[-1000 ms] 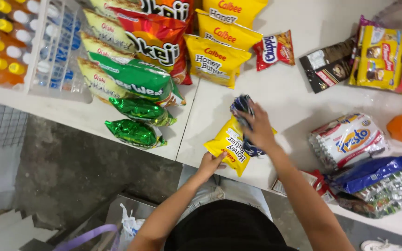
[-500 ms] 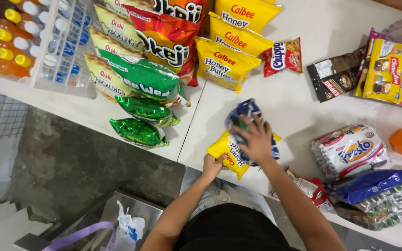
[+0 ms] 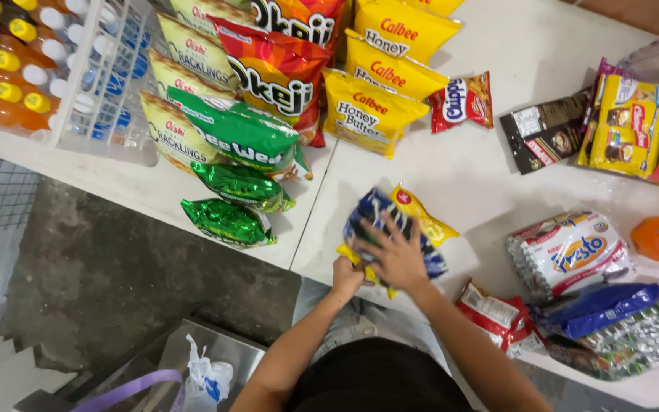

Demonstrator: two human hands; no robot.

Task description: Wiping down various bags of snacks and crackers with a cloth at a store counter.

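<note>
A blue striped snack packet (image 3: 390,229) is being pressed flat under the spread right hand (image 3: 398,258), atop a yellow chip bag (image 3: 425,221) whose lower corner is being pinched by the closed left hand (image 3: 347,273). Both packs' long axes are running diagonally, away and rightward from the grip. They are being supported by a white table (image 3: 482,175); bare concrete floor (image 3: 78,290) is being seen leftward.
</note>
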